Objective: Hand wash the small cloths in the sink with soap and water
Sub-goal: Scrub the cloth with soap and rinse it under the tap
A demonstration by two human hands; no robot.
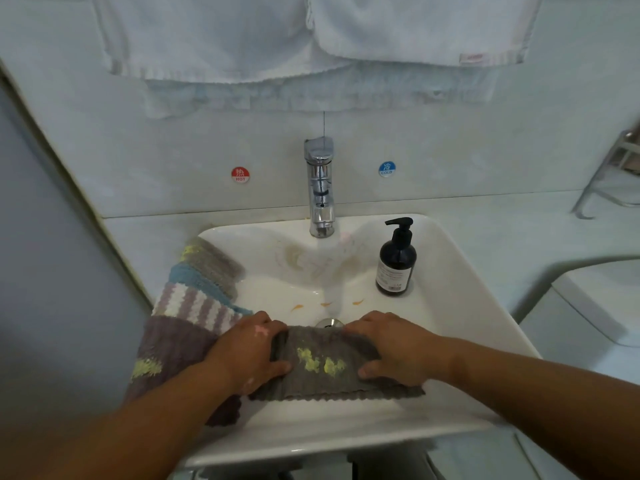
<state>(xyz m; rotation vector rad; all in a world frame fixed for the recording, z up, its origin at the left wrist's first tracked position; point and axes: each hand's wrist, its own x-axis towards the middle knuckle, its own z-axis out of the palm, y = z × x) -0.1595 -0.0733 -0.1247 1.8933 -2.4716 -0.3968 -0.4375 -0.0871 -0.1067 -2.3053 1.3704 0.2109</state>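
Observation:
A grey cloth (325, 370) with yellow marks lies stretched across the front of the white sink (460, 306), just before the drain (329, 322). My left hand (247, 351) grips its left end and my right hand (394, 348) grips its right end, thumbs on top. Water runs from the chrome tap (321, 188) into the basin behind the cloth. A dark soap pump bottle (396, 261) stands on the sink's right rear. Several more small cloths (194, 306), grey, blue, striped and purple, hang over the sink's left rim.
White towels (311, 32) hang on the wall above the tap. Red hot (240, 175) and blue cold (387, 169) stickers flank the tap. A metal rack (609, 178) stands at the far right, and a white fixture (588, 306) sits beyond the sink's right side.

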